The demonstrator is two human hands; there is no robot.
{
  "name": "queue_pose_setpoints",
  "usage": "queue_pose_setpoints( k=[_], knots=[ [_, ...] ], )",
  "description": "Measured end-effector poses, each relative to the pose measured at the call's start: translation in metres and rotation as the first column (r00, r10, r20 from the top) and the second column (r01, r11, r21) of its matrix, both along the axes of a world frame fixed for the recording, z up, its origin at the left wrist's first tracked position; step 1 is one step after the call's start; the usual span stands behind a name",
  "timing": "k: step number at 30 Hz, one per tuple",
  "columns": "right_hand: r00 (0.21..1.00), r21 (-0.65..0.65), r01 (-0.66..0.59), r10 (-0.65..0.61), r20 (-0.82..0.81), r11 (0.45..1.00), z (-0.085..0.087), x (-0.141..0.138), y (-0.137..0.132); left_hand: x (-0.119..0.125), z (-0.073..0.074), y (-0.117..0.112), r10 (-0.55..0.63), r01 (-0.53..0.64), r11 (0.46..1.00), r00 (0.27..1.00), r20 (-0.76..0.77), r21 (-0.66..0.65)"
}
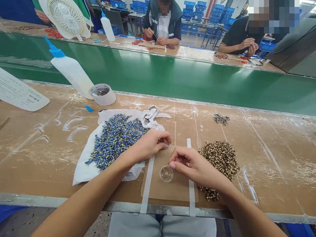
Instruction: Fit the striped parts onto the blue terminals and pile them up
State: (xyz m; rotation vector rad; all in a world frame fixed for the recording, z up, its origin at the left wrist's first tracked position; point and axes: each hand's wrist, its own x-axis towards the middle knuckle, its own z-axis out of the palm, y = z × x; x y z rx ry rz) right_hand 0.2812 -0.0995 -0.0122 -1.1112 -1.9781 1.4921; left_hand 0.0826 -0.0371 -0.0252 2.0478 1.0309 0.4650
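My left hand (156, 141) pinches a small blue piece (167, 143) between thumb and fingertips, above a taped-down cardboard sheet (170, 192). Closed beside it, my right hand (187, 163) has thumb and forefinger together at the rim of a small clear round cup (166, 173); whatever they hold is too small to make out. Under and left of my left wrist lies a heap of small blue-and-yellow pieces (116, 140) on a white cloth (82, 169). Right of my right hand is a pile of small brown-and-cream pieces (221, 158).
A tape roll (105, 97), a white blue-tipped squeeze bottle (72, 74) and a labelled white bottle (22, 90) are at the left. A few blue pieces (221, 118) lie at the right. Beyond a green conveyor belt (153, 74), people work at another bench.
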Motion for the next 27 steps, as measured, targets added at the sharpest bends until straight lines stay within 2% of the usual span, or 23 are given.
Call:
queue_pose_setpoints(
  k=[6, 12, 17, 21, 27],
  knots=[
    [0.998, -0.006, -0.029, 0.03, 0.058, 1.0, -0.005, -0.002, 0.002, 0.001, -0.001, -0.003, 0.034, -0.034, 0.999, 0.999, 0.014, 0.016],
    [0.999, 0.101, -0.041, 0.038, 0.037, 0.994, -0.016, -0.012, -0.003, 0.003, -0.005, -0.002, 0.034, -0.036, 0.999, 0.998, 0.062, 0.04],
    [1.0, 0.198, -0.027, 0.024, 0.016, 0.98, -0.018, -0.016, -0.003, 0.004, -0.008, 0.0, 0.035, -0.032, 0.999, 0.988, 0.148, -0.021],
    [0.999, 0.19, -0.018, 0.012, 0.033, 0.982, -0.015, -0.014, -0.001, 0.005, -0.008, -0.001, 0.081, -0.071, 0.994, 0.99, 0.113, -0.087],
    [0.999, 0.205, -0.034, 0.03, 0.025, 0.978, -0.015, -0.018, -0.001, 0.006, -0.009, -0.001, 0.103, -0.091, 0.99, 0.989, 0.107, -0.111]
  ],
)
